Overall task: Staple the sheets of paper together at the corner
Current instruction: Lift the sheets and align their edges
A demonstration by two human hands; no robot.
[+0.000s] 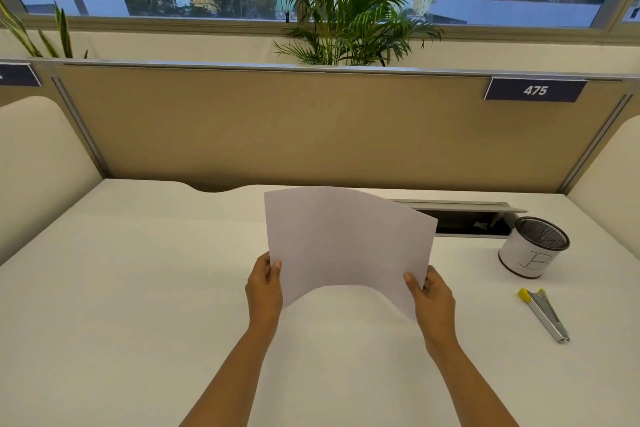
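Sheets held up and squared, stapler not yet touched.

The fingers of the left hand [265, 282] are pinched on the near left edge of the sheets of paper [346, 239], thumb on the front; the right hand [431, 295] is clamped the same way on the near right corner, so the sheets hang bowed between them above the desk [138, 288]. I judge this the aligning step. Next, one hand must let go and reach well to the right for the stapler [545, 314], which lies flat on the desk, while the other keeps the corner even. A mesh pen cup [533, 248] stands beyond the stapler, beside an open cable hatch [464, 218]. A tan partition [277, 128] closes the back, with a palm [349, 7] and windows behind.
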